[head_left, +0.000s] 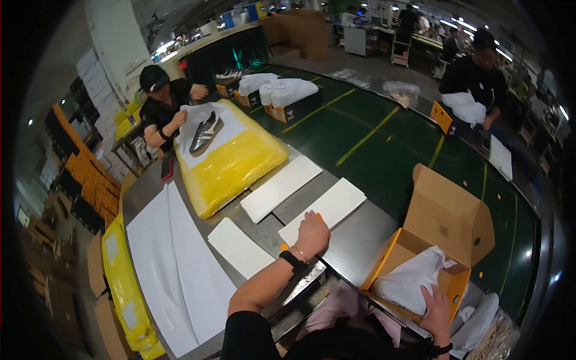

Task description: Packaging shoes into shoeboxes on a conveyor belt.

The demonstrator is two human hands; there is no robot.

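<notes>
My left hand [312, 235] is closed over a stack of white sheets [338, 203] on the metal table, with a small orange piece [320, 217] showing at its fingertips. Another orange disc [284, 246] lies near my wrist. To the right stands an open shoe box [384, 259], orange outside and brown inside, its lid [447, 216] tipped back. A bundle wrapped in white tissue paper [408, 284] fills much of it. My right hand [434, 311] rests on the bundle and the near side of the box, fingers apart.
Two more white stacks [282, 189] [241, 247] and large white sheets [174, 264] lie leftward. A co-worker [165, 111] handles a sneaker [206, 133] on a yellow-wrapped pack [240, 174]. Shoe boxes [292, 110] stand on the green conveyor belt [360, 129]; another co-worker [477, 84] holds a white bundle.
</notes>
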